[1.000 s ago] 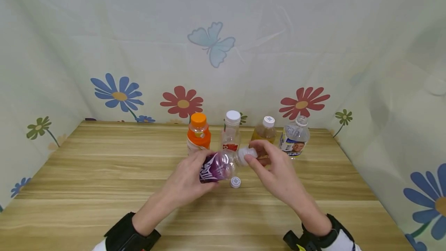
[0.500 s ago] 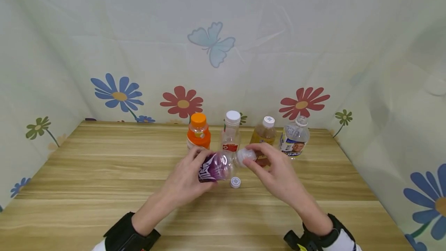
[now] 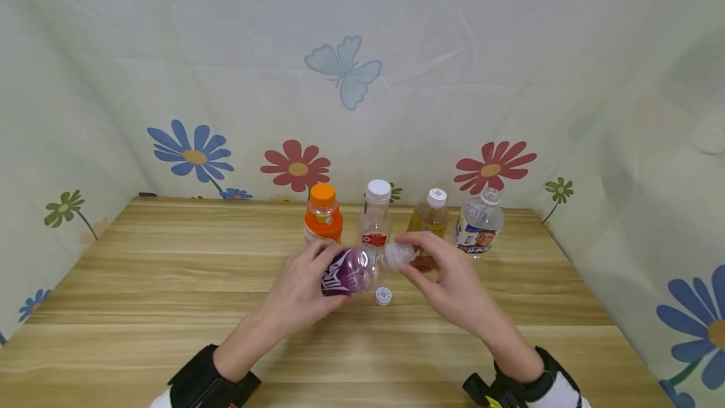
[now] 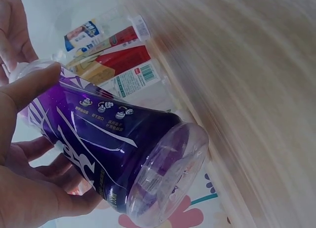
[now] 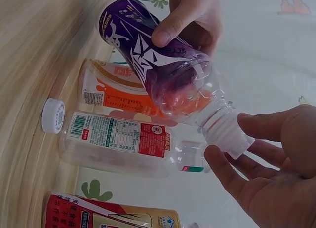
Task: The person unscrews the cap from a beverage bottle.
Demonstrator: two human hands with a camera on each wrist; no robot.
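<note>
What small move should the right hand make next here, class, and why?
Probably a gentle twist of the translucent cap: the right hand pinches it at the neck of the purple bottle, while the left hand grips the bottle's body, which should resist turning.

Light yellow-brown wood-grain table [image 3: 198, 269] is carrying 4 plastic btls, all standing upright in a row nr its far edge. L to R: orange btl w/ orange cap [image 3: 324, 222], clear btl w/ white cap & red label [image 3: 375, 218], amber btl w/ white cap [image 3: 428, 218], clear btl w/ blue-&-white label [image 3: 478, 228]. Amber one's standing just beside the last; lower parts of the first 3 are partly hiding in head view. Small round white plastic cap [image 3: 382, 296] is lying nearer the front, printed flat top facing up, apart fr. the row.
</note>
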